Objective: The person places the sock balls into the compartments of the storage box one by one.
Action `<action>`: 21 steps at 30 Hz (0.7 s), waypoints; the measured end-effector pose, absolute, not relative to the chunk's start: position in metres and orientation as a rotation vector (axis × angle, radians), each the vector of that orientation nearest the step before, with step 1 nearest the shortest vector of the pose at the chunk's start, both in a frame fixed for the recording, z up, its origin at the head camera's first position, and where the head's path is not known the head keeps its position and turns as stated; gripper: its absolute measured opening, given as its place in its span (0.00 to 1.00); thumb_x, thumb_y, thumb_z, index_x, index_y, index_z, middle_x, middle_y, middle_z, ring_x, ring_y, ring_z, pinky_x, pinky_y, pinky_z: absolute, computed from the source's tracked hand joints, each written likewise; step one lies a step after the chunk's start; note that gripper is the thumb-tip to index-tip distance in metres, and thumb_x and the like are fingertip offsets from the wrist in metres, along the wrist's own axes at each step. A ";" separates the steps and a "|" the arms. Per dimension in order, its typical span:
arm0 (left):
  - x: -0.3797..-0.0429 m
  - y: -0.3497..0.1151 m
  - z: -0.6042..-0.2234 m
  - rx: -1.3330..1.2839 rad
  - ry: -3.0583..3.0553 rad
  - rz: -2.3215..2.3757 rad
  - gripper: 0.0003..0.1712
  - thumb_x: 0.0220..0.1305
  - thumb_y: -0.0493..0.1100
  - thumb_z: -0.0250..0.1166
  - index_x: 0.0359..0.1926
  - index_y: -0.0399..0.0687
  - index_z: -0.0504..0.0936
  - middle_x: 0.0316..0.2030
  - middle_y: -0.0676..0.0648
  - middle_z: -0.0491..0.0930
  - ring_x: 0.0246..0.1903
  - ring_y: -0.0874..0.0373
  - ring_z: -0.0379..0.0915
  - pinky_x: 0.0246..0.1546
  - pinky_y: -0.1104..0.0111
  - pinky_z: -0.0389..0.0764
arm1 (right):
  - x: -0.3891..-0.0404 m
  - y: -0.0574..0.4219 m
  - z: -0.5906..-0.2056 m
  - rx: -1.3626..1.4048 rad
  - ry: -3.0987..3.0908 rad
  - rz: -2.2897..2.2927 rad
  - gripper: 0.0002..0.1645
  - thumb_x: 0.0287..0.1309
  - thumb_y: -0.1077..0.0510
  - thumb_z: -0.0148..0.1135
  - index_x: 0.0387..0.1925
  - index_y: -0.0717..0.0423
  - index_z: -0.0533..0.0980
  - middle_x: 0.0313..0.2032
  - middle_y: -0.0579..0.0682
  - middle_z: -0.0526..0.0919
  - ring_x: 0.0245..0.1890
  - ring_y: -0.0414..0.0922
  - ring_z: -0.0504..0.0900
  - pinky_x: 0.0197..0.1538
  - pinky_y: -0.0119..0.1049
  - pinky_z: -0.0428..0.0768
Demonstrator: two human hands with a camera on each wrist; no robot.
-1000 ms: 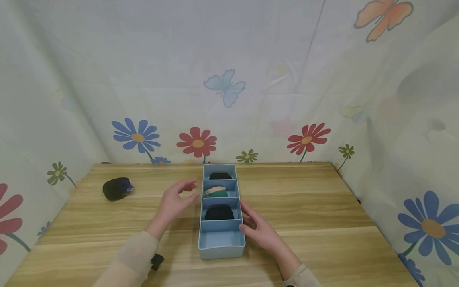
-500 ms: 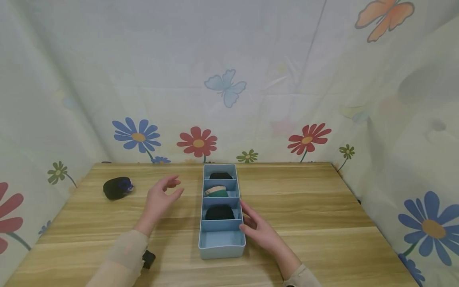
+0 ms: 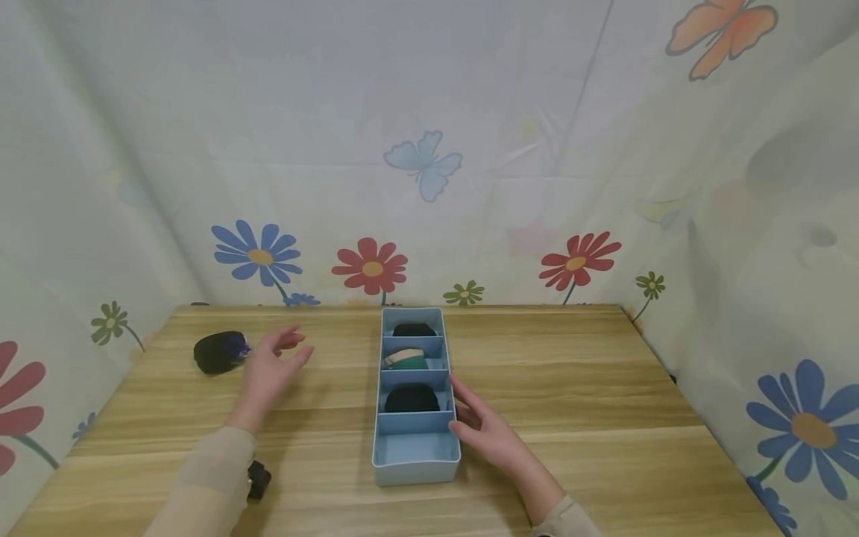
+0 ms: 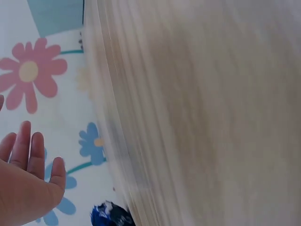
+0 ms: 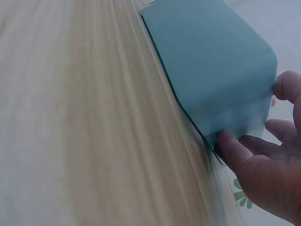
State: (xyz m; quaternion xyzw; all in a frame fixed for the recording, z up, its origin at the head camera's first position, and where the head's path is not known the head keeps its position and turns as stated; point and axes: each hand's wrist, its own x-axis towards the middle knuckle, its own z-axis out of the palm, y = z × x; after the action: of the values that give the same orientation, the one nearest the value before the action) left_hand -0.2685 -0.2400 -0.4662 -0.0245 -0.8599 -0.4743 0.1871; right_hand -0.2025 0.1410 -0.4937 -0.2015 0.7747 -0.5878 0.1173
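Note:
My left hand (image 3: pixel 267 373) is over the left of the table, fingers loosely bent and holding nothing. Close to its left lies a black rounded cloth-like bundle (image 3: pixel 216 353) with a blue patterned end; that end shows as blue and white crumpled material (image 4: pixel 111 214) in the left wrist view. My right hand (image 3: pixel 493 436) rests its fingertips and thumb against the right side of a long light-blue divided box (image 3: pixel 414 472). Inside the box are a black bundle (image 3: pixel 412 398) in the third compartment, a green and beige one (image 3: pixel 406 359) behind it, and another black one (image 3: pixel 413 330) at the back.
The wood-grain table (image 3: pixel 570 373) reaches back to a white curtain (image 3: pixel 510 224) printed with flowers and butterflies. Curtain also hangs at both sides. A small black device (image 3: pixel 258 479) is by the left sleeve.
My left hand has moved left, away from the box and up to the black bundle with the blue end. The right hand and the box have stayed in place.

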 end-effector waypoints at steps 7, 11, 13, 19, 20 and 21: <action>-0.269 -0.266 -0.464 -0.006 -2.431 -1.281 0.31 0.65 0.45 0.68 0.64 0.35 0.72 0.54 0.34 0.79 0.56 0.40 0.72 0.60 0.46 0.67 | -0.202 0.141 -0.494 -0.588 2.279 -1.717 0.42 0.68 0.59 0.59 0.77 0.51 0.53 0.74 0.61 0.55 0.66 0.62 0.67 0.68 0.56 0.63; -0.269 -0.281 -0.459 0.019 -2.437 -1.278 0.34 0.65 0.48 0.68 0.66 0.35 0.70 0.55 0.34 0.78 0.58 0.39 0.69 0.60 0.46 0.67 | -0.202 0.141 -0.495 -0.572 2.293 -1.707 0.42 0.68 0.59 0.60 0.78 0.49 0.53 0.74 0.60 0.56 0.66 0.62 0.68 0.68 0.56 0.63; -0.269 -0.287 -0.456 0.033 -2.445 -1.269 0.36 0.66 0.49 0.67 0.67 0.34 0.69 0.56 0.33 0.77 0.60 0.39 0.68 0.60 0.45 0.67 | -0.202 0.141 -0.495 -0.559 2.298 -1.702 0.42 0.68 0.59 0.60 0.78 0.48 0.53 0.74 0.59 0.56 0.66 0.61 0.68 0.68 0.55 0.63; -0.275 -0.305 -0.452 0.069 -2.459 -1.243 0.37 0.67 0.50 0.66 0.69 0.34 0.67 0.58 0.32 0.75 0.60 0.38 0.67 0.60 0.44 0.66 | -0.203 0.141 -0.496 -0.558 2.299 -1.699 0.42 0.68 0.58 0.60 0.78 0.49 0.52 0.74 0.59 0.56 0.66 0.61 0.68 0.68 0.56 0.63; -0.276 -0.308 -0.451 0.075 -2.457 -1.244 0.37 0.67 0.50 0.66 0.69 0.34 0.67 0.58 0.32 0.75 0.60 0.38 0.67 0.59 0.44 0.66 | -0.203 0.141 -0.496 -0.560 2.298 -1.700 0.42 0.68 0.58 0.60 0.78 0.49 0.52 0.74 0.59 0.56 0.67 0.61 0.68 0.68 0.56 0.63; -0.276 -0.310 -0.450 0.078 -2.457 -1.243 0.37 0.67 0.50 0.66 0.69 0.34 0.66 0.59 0.32 0.75 0.60 0.38 0.67 0.59 0.44 0.66 | -0.203 0.141 -0.496 -0.561 2.299 -1.701 0.42 0.68 0.58 0.60 0.78 0.49 0.52 0.74 0.59 0.56 0.66 0.62 0.68 0.68 0.56 0.63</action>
State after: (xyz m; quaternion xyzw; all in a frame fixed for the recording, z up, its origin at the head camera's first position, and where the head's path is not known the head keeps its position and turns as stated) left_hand -0.2762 -0.3105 -0.4501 0.0280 -0.8753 -0.4428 0.1924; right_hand -0.2029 0.1410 -0.4957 -0.1912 0.7839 -0.5797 0.1133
